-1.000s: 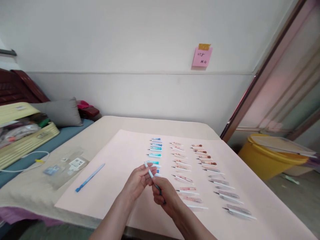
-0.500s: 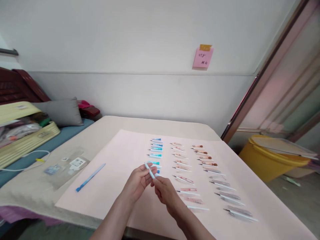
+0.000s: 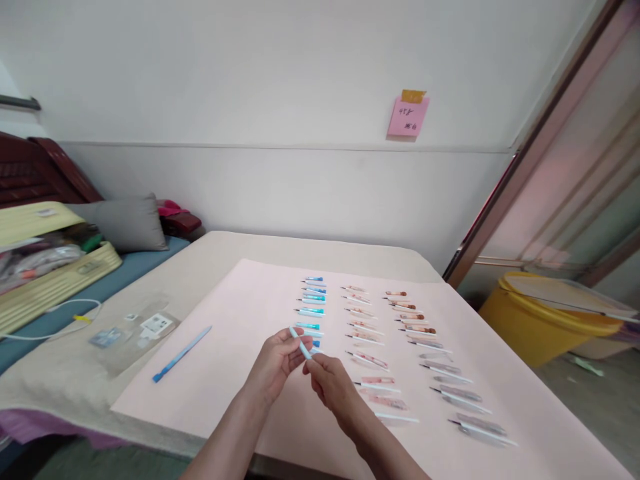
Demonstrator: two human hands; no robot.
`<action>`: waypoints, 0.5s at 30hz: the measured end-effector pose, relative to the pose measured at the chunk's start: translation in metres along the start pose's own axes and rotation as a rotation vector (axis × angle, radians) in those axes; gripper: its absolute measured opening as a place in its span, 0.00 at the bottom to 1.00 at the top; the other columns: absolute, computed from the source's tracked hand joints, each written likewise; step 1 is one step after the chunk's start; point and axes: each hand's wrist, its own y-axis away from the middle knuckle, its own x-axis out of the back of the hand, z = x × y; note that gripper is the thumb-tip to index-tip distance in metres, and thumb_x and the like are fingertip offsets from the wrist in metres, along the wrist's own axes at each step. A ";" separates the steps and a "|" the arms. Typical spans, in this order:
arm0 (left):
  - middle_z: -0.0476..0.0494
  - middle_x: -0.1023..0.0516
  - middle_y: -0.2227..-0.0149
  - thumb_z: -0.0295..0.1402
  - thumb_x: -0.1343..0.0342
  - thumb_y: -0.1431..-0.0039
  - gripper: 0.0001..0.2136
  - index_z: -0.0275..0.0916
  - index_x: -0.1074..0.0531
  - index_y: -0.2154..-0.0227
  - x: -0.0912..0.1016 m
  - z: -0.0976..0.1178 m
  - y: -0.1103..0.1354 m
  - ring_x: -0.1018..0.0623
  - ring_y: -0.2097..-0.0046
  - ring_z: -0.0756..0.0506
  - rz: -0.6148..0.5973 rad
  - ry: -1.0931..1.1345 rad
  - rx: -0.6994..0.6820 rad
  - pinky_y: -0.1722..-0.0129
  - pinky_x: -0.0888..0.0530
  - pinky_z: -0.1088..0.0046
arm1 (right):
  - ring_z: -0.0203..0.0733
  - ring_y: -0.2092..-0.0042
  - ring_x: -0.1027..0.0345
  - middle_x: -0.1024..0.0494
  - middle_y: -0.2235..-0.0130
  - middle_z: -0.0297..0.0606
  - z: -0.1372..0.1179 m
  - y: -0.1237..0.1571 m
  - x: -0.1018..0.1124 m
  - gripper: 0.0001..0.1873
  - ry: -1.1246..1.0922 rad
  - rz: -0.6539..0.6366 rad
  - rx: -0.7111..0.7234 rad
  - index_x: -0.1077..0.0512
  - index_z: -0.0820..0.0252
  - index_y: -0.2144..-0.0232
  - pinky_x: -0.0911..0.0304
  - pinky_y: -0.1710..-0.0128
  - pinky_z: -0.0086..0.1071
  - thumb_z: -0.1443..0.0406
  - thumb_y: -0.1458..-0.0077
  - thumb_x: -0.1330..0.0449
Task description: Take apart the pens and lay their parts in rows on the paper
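Note:
A pale blue pen (image 3: pixel 300 343) is held slantwise between my two hands above the table. My left hand (image 3: pixel 276 360) pinches its upper part between thumb and fingers. At the lower end, my right hand (image 3: pixel 327 383) has its fingers closed around the pen. Just beyond my hands runs a column of blue pen parts (image 3: pixel 313 311) with white, dark-tipped refills beside them. To the right lie a column of pink-patterned parts (image 3: pixel 369 361) and another of brown and grey ones (image 3: pixel 417 329), also with refills. Off to the left rests a single blue pen (image 3: pixel 182 354).
Pink paper (image 3: pixel 230 313) covers much of the cream table (image 3: pixel 310 245). Clear plastic bags (image 3: pixel 135 340) lie on the left side. A pink note (image 3: pixel 409 117) is taped to the wall. A yellow bin (image 3: pixel 540 323) stands at the right.
Almost nothing differs. Both hands keep their hold on the pale blue pen, and the view has shifted very slightly.

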 end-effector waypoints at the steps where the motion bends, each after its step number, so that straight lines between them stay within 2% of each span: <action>1: 0.38 0.22 0.64 0.32 0.39 0.53 0.12 0.35 0.29 0.65 0.001 -0.001 -0.001 0.23 0.63 0.47 0.033 -0.035 -0.012 0.62 0.28 0.71 | 0.28 0.83 0.52 0.42 0.85 0.26 0.000 0.000 0.000 0.10 0.010 -0.005 0.001 0.36 0.60 0.77 0.58 0.81 0.26 0.65 0.48 0.52; 5: 0.41 0.23 0.68 0.36 0.39 0.53 0.10 0.35 0.29 0.71 0.003 -0.003 0.000 0.24 0.69 0.50 0.094 -0.123 -0.044 0.66 0.29 0.74 | 0.28 0.83 0.52 0.42 0.84 0.26 0.001 -0.001 -0.001 0.10 0.024 -0.017 -0.004 0.35 0.60 0.77 0.57 0.81 0.26 0.63 0.47 0.52; 10: 0.38 0.22 0.62 0.32 0.40 0.52 0.15 0.37 0.30 0.60 0.000 0.000 0.003 0.23 0.60 0.45 -0.055 -0.002 0.015 0.58 0.29 0.68 | 0.28 0.82 0.52 0.42 0.85 0.26 0.000 -0.002 0.001 0.09 0.011 0.019 -0.002 0.36 0.60 0.77 0.57 0.81 0.26 0.65 0.49 0.52; 15: 0.39 0.22 0.66 0.36 0.39 0.53 0.11 0.35 0.29 0.69 0.003 -0.003 -0.001 0.24 0.69 0.50 0.062 -0.149 -0.027 0.65 0.30 0.73 | 0.28 0.83 0.54 0.42 0.85 0.25 0.001 -0.001 0.001 0.09 0.019 -0.012 -0.015 0.36 0.60 0.77 0.58 0.81 0.26 0.65 0.48 0.52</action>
